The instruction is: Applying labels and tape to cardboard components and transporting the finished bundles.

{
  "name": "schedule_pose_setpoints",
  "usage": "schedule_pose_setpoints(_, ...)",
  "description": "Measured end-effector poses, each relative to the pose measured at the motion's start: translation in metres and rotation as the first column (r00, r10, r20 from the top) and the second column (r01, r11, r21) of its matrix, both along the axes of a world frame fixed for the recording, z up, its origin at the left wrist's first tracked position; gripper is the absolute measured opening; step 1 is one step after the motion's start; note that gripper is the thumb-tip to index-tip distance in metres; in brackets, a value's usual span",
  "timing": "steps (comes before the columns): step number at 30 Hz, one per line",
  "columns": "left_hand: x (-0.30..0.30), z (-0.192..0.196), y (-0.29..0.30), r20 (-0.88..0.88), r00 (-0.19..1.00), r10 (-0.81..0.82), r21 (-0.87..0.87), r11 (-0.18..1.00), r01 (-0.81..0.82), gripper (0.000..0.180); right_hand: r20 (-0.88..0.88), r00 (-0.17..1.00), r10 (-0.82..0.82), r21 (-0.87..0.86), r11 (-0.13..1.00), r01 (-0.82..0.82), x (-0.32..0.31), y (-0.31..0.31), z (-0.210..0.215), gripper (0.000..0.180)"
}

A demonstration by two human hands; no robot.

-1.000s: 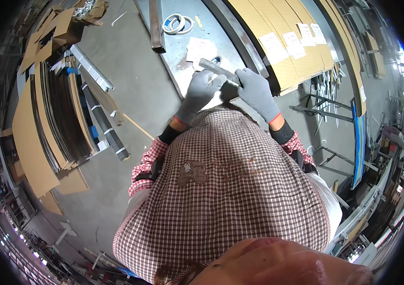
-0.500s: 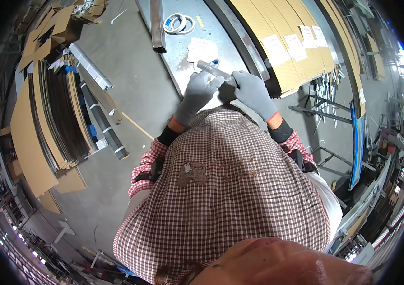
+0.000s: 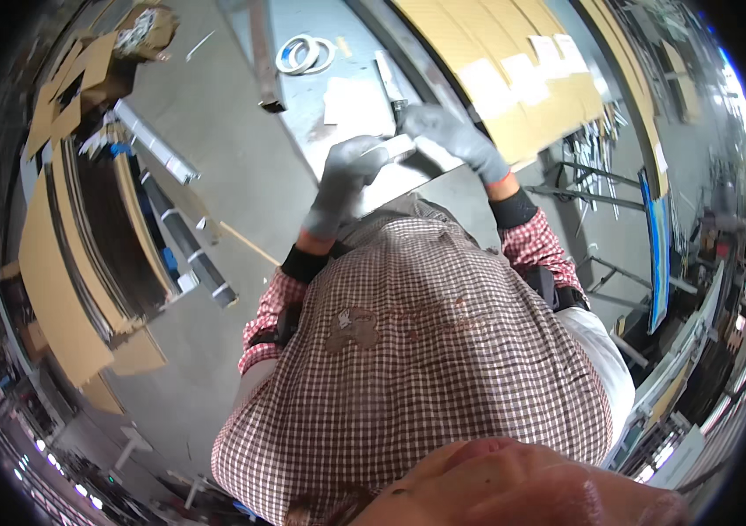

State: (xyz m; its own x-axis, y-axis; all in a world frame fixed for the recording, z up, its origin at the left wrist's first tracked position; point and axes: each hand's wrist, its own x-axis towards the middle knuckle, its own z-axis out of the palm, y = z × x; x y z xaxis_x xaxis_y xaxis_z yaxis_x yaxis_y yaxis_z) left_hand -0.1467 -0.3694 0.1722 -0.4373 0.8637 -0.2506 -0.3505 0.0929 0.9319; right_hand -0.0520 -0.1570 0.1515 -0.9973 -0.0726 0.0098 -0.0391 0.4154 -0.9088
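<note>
My gloved left hand (image 3: 351, 167) is closed around a white roll of tape (image 3: 401, 148), whose edge sticks out toward my other hand. My gloved right hand (image 3: 456, 138) is closed at the dark handle of a knife-like tool (image 3: 388, 77); its long pale blade points away from me over the metal tabletop (image 3: 310, 88). Motion blurs the right fingers, and they hide most of the handle. A white paper sheet (image 3: 346, 101) lies just beyond my left hand. Farther off, two more tape rolls (image 3: 298, 54) overlap on the tabletop.
A dark metal bar (image 3: 262, 53) lies along the table's left side. Flat cardboard panels (image 3: 478, 53) with white labels lie to the right. Stacked cardboard and dark strips (image 3: 114, 219) stand at the left, and a metal trestle (image 3: 596, 180) is at the right.
The tool has swung from lying across between my hands to pointing away from me. My hands have drawn slightly apart, and the white roll now shows between them.
</note>
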Motion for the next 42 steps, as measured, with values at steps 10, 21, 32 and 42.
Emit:
schedule_pose_setpoints(10,0.081,0.027,0.086,-0.394,0.826,-0.402,0.083,0.88,0.467,0.014,0.221,0.94,-0.262,-0.649,0.679,0.342,0.16,-0.009,0.061,0.044)
schedule_pose_setpoints(21,0.293,0.012,0.264,-0.712,0.659,-0.242,0.171,0.85,0.498,0.024,-0.408,0.466,-0.785,0.427,0.286,0.858,0.387,0.072,0.047,0.018)
schedule_pose_setpoints(32,0.39,-0.078,0.364,-0.854,0.383,-0.351,0.053,0.676,0.735,0.015,-0.306,0.407,-0.861,0.675,0.105,0.731,0.467,0.114,0.0,0.021)
schedule_pose_setpoints(42,0.357,-0.118,0.464,0.075,0.51,-0.857,0.225,0.512,0.829,0.005,-0.098,0.617,-0.781,0.604,0.446,0.66,0.47,0.262,-0.015,0.021)
